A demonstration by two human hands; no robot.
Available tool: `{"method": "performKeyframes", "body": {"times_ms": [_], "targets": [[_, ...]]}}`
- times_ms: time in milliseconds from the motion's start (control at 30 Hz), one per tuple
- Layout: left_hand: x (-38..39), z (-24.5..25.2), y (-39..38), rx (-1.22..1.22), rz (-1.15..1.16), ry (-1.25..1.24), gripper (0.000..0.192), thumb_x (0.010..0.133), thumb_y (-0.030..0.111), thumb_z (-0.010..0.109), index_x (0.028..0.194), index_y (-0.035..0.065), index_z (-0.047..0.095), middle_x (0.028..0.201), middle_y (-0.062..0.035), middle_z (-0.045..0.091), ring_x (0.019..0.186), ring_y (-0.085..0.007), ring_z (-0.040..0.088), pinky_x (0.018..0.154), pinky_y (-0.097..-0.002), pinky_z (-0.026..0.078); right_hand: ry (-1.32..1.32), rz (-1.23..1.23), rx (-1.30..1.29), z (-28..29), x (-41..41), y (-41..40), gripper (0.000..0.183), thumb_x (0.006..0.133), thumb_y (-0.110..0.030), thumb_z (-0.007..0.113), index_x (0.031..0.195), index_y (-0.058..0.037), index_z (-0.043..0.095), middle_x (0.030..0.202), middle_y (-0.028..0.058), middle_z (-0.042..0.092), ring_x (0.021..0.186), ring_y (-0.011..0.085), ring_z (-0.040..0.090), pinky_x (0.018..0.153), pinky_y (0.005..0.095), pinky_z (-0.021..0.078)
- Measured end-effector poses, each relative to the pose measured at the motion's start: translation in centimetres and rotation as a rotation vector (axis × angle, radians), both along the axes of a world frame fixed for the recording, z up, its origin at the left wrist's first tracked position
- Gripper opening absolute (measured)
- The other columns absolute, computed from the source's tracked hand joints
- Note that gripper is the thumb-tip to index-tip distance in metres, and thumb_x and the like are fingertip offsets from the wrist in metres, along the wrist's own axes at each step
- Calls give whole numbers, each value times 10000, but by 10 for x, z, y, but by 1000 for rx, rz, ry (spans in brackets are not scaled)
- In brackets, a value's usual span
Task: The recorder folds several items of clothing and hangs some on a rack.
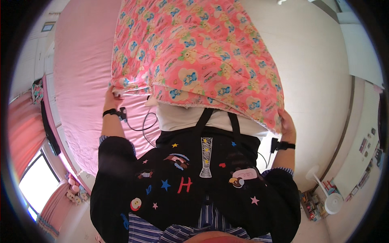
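Observation:
A pink blanket [200, 57] printed with blue and cream bears spreads out in front of me, its near edge folded over in places. My left hand [113, 96] grips its near left corner above a bed with a pink sheet [88, 66]. At the near right corner, my right hand [287, 124] is closed on the blanket's edge. Both wrists wear black straps carrying small devices, with cables running from them. The blanket's far end runs out of the top of the view.
Pink curtains [25, 130] and a bright window [41, 179] lie to the left, with plush toys [74, 193] below. On the right are a white wall [301, 60], a white fan or lamp [333, 203] and a box of small items [313, 205].

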State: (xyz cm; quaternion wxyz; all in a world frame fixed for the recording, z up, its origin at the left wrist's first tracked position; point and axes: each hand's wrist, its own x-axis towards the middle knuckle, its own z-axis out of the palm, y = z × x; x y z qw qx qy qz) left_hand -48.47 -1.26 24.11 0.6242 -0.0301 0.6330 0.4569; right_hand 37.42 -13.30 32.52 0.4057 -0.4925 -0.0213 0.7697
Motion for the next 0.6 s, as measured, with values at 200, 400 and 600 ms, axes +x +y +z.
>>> {"method": "performKeyframes", "body": {"times_ms": [200, 400, 600], "targets": [[-18, 167, 133, 465, -70, 584, 358, 1004, 329, 474, 1121, 20, 609, 1104, -128, 655, 989, -288, 626, 936, -452, 500, -580, -128, 207, 88, 101, 156, 323, 1007, -183, 496, 1194, 47, 626, 1124, 123, 686, 986, 199, 676, 854, 329, 565], [-124, 431, 159, 727, 278, 484, 273, 1004, 236, 483, 1077, -8, 581, 1024, -153, 649, 940, -300, 607, 813, -451, 492, -619, -401, 549, 271, 89, 260, 328, 996, -178, 533, 1229, 43, 599, 1143, 140, 682, 1018, 216, 667, 899, 324, 534], [-14, 409, 104, 696, 171, 706, 446, 1021, 266, 402, 1317, -53, 498, 1315, -220, 560, 1229, -341, 542, 1048, -530, 434, -786, -375, 613, 302, 102, 188, 356, 989, -191, 550, 1250, 46, 594, 1186, 138, 666, 1042, 204, 659, 910, 317, 524]]}}
